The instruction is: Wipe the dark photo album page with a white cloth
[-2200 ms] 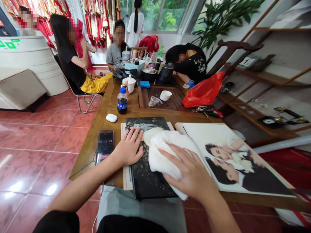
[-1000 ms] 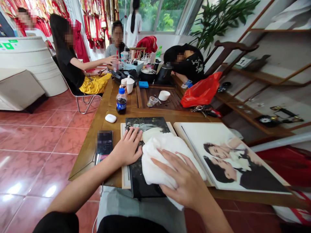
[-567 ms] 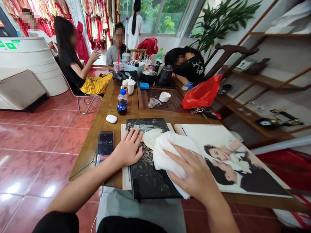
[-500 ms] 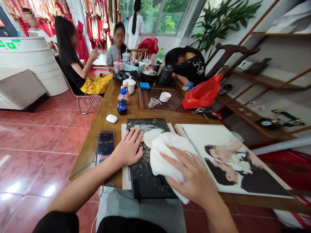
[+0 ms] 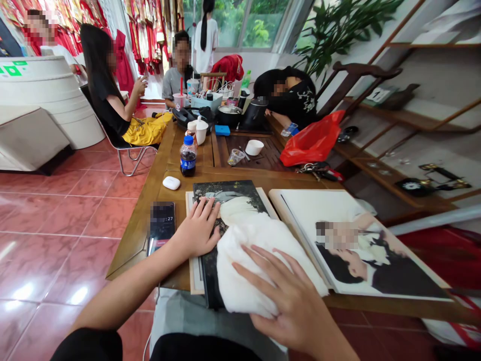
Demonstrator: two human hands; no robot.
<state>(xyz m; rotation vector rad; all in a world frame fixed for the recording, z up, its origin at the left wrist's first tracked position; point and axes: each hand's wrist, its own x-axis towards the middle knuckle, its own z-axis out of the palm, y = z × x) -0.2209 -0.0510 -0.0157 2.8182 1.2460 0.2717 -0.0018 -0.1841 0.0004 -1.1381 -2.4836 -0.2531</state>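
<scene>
Right hand [image 5: 291, 296], fingers spread flat, presses a white cloth [image 5: 248, 250] onto the near end of a dark glossy photo [image 5: 233, 195] at the table [image 5: 169, 165] edge. The cloth is thick, soft and bunched. Left hand [image 5: 197, 233] lies open on the photo's left side.

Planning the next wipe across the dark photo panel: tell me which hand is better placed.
Right, probably. The right hand lies flat on the white cloth, which rests on the dark photo panel. The left hand presses the panel's left edge, without cloth, seemingly steadying it.
</scene>
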